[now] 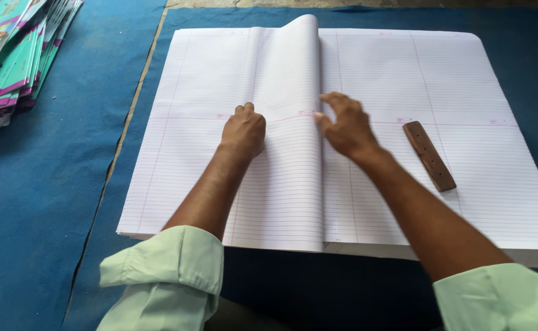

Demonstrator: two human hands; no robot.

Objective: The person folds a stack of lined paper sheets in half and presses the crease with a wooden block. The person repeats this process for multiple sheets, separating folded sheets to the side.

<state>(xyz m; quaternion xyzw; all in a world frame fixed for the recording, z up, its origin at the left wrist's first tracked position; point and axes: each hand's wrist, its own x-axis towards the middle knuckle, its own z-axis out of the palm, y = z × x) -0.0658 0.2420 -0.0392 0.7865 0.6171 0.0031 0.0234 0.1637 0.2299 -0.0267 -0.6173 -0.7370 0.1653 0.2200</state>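
A big stack of white ruled paper sheets (pixel 465 171) lies on a blue mat. A bundle of sheets (pixel 284 79) is folded over from the right, its curved fold running down the middle. My left hand (pixel 243 130) is a closed fist pressing down on the folded bundle. Just right of the fold, my right hand (pixel 344 124) has its fingers spread, fingertips touching the fold edge. It holds nothing.
A brown wooden stick with small holes (pixel 429 155) rests on the sheets right of my right hand. A pile of teal and purple booklet covers (pixel 14 52) sits at the far left. The blue mat (pixel 42 184) has a seam along the left.
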